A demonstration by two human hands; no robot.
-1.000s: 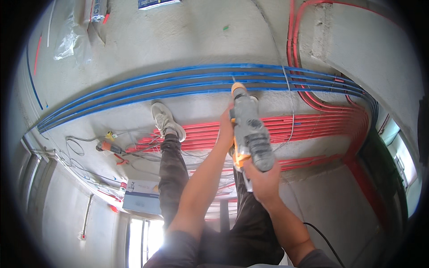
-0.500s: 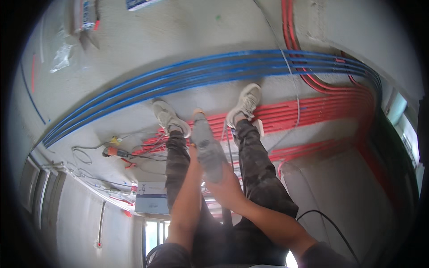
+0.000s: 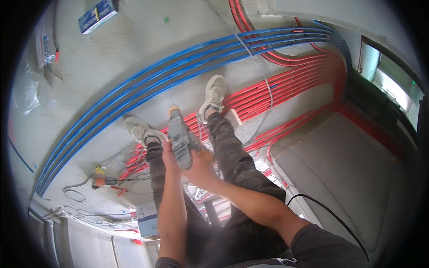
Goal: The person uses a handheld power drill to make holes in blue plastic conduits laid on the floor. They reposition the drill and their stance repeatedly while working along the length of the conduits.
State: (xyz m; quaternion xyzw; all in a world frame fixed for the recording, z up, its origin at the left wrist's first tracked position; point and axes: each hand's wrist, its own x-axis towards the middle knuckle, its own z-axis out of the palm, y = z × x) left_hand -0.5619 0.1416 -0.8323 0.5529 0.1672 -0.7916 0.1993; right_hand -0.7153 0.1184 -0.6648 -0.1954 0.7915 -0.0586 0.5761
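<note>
Between the two pale sneakers (image 3: pixel 213 96), we see a grey-and-orange rotary hammer drill (image 3: pixel 180 138), its thin bit (image 3: pixel 172 102) pointing away from the body over bare floor, just short of the blue conduits (image 3: pixel 174 83). Our right hand (image 3: pixel 200 167) grasps the drill's rear end; our left hand (image 3: pixel 169 154) grips the side of its housing, though most of its fingers are hidden from us. As far as we can judge, the conduit laying here is well along: four blue runs and a broad band of red conduits (image 3: pixel 290 79) already lie side by side. The drilling looks unfinished; we make out no hole under the bit, and cannot tell whether its tip touches the floor.
</note>
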